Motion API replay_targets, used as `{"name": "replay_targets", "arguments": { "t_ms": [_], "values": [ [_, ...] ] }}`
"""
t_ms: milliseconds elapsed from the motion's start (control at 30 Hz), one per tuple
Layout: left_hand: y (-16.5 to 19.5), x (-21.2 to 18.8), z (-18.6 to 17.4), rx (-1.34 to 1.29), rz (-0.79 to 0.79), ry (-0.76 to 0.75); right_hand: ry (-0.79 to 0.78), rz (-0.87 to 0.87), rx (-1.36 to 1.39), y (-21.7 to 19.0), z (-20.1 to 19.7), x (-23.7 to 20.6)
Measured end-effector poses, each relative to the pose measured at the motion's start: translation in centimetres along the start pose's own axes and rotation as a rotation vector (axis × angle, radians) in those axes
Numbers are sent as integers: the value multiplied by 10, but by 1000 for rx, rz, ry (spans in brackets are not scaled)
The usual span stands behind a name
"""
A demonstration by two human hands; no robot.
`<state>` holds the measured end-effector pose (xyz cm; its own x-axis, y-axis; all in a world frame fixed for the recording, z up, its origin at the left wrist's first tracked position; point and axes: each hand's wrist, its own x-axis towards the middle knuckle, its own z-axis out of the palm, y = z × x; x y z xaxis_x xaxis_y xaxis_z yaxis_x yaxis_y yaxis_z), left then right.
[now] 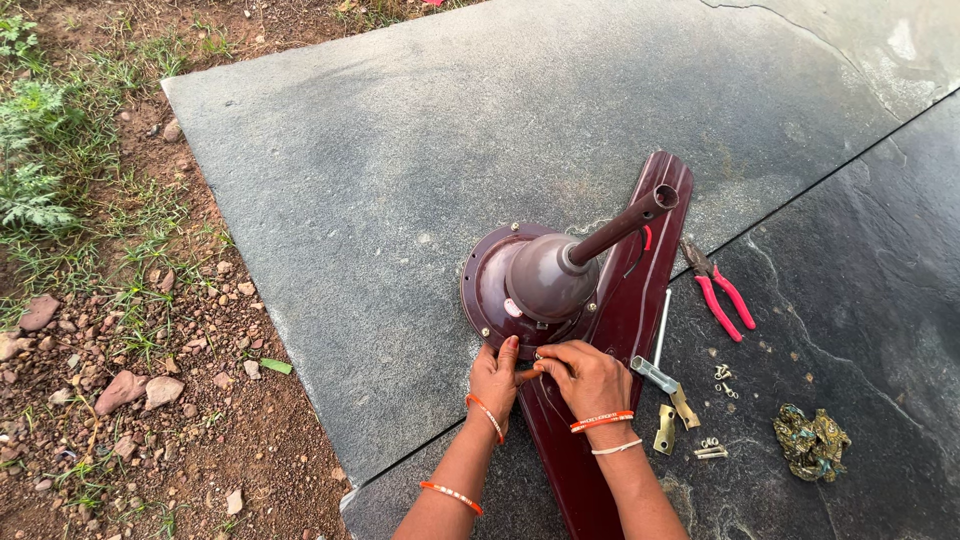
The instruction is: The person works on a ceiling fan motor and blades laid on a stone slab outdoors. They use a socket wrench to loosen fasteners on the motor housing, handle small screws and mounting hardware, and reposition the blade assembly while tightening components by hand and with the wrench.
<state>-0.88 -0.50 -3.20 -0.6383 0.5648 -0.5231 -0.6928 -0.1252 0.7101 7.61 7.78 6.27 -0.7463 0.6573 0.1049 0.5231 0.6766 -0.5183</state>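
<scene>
Head view, 1 frame. Item 1: ceiling fan motor (522, 288), maroon, dome-shaped, standing on a grey stone slab (400, 150), its rod (622, 226) slanting up and away from the fingers. Item 2: fan blade (618, 330), maroon, lying under the motor and running back beneath the right wrist.

Left hand (494, 376): fingers curled, thumb and forefinger pinched at the motor's near rim; whatever small part they grip is too small to tell. Right hand (588, 376): fingers bent and closed, tips meeting the left fingertips at the same spot on the rim; its contents cannot be told either.

Handling judgement: the work is fine fingertip work at the rim where blade meets motor. It goes best with the left hand steadying the housing while the right turns, keeping the blade flat so the holes line up.

Just right of the right fingers: metal brackets (668, 400), loose screws (712, 450). Farther right: red-handled pliers (722, 292), crumpled rag (812, 440). Left of the slab: dirt and grass (100, 300).
</scene>
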Motion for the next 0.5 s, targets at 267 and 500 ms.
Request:
{"name": "replay_targets", "arguments": {
  "t_ms": [267,500],
  "values": [
    [-1,2,-1,4,-4,-5,38,-92,-52,6,7,-3],
    [0,1,-2,7,-18,-13,80,-196,-40,2,5,-5]
  ]
}}
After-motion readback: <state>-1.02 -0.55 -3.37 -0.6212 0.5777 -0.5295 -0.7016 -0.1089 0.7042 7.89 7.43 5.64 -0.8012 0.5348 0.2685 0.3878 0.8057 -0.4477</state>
